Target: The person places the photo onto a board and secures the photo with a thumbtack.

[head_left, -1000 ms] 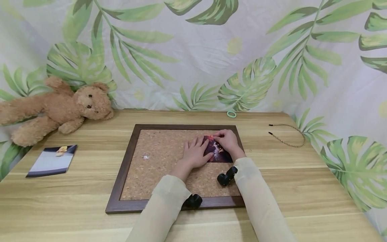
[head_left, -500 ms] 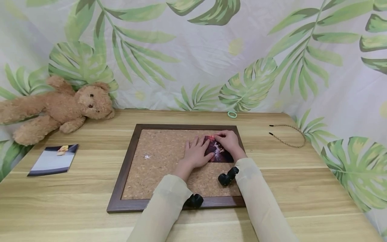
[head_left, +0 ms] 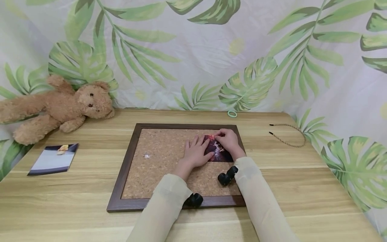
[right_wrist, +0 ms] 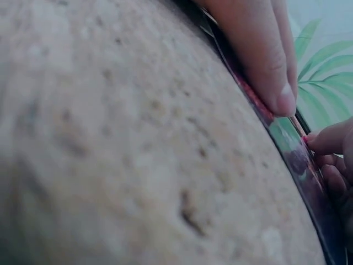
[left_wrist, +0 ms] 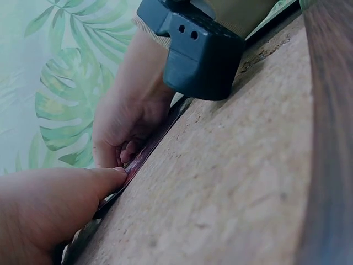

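A dark photo card (head_left: 220,151) with red and purple colours lies on the right part of a framed cork board (head_left: 160,174). My left hand (head_left: 195,155) rests on the board with spread fingers, its fingertips and thumb holding down the card's left side. At the card's top edge, my right hand (head_left: 228,140) has thumb and index finger together. In the right wrist view a small pink push pin (right_wrist: 306,140) shows at those fingertips, mostly hidden by them. The left wrist view has the left thumb (left_wrist: 110,179) pressing the card's edge against the cork.
A brown teddy bear (head_left: 65,106) lies at the back left, with a second photo card (head_left: 52,161) in front of it. A mint-green ring (head_left: 232,114) sits near the back edge. A braided cord (head_left: 297,145) curves on the right of the wooden table (head_left: 302,195).
The head view has shifted slightly. Both hands stay in place on the card, with the right fingertips at its top edge throughout.
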`<move>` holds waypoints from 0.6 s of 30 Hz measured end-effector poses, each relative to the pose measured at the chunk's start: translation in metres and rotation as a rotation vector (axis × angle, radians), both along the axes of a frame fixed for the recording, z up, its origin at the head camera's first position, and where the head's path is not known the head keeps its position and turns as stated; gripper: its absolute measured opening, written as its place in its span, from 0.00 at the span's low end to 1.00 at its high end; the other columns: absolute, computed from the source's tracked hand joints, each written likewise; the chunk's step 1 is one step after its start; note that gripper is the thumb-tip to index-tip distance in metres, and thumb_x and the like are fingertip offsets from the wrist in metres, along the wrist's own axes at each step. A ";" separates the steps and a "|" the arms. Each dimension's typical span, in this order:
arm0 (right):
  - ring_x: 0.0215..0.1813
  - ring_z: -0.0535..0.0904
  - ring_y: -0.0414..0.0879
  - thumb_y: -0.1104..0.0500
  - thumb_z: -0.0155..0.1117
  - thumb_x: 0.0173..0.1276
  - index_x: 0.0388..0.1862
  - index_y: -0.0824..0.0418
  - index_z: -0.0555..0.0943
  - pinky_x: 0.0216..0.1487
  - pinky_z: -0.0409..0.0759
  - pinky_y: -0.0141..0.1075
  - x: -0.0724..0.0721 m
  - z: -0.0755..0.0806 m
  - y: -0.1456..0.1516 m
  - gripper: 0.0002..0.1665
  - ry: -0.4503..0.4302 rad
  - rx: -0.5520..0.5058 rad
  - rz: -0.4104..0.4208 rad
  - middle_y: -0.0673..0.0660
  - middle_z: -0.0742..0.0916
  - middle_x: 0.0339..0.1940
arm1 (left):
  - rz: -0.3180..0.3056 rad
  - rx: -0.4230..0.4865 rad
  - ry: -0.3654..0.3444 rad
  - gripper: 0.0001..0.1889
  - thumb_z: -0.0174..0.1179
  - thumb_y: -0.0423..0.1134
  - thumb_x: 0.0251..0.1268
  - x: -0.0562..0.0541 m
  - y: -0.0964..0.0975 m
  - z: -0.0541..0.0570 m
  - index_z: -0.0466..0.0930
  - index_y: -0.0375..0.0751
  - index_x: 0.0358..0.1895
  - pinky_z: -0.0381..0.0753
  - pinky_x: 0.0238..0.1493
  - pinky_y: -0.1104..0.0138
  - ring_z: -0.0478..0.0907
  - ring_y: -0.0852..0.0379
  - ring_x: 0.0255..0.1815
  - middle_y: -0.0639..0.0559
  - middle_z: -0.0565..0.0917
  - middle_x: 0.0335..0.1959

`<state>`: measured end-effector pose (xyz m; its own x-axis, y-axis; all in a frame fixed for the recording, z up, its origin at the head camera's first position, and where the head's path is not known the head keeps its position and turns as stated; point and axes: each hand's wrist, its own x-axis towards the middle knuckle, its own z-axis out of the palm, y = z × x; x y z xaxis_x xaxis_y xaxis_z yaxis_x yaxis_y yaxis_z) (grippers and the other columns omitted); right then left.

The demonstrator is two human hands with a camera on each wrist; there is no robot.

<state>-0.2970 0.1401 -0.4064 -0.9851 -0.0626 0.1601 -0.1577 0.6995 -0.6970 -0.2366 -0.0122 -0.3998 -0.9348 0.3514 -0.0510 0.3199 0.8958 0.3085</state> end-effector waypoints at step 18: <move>0.47 0.72 0.59 0.48 0.48 0.65 0.55 0.70 0.67 0.46 0.69 0.47 0.021 0.078 0.038 0.29 -0.247 -0.174 0.404 0.69 0.76 0.47 | 0.039 0.518 -0.150 0.37 0.52 0.44 0.59 0.005 -0.060 0.041 0.44 0.36 0.66 0.51 0.58 0.53 0.53 0.42 0.61 0.37 0.51 0.64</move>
<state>-0.2761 0.1777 -0.3284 -0.8973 -0.4402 -0.0324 -0.2081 0.4866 -0.8484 -0.2312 -0.0724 -0.3585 -0.9434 0.3314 -0.0141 0.2080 0.6242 0.7531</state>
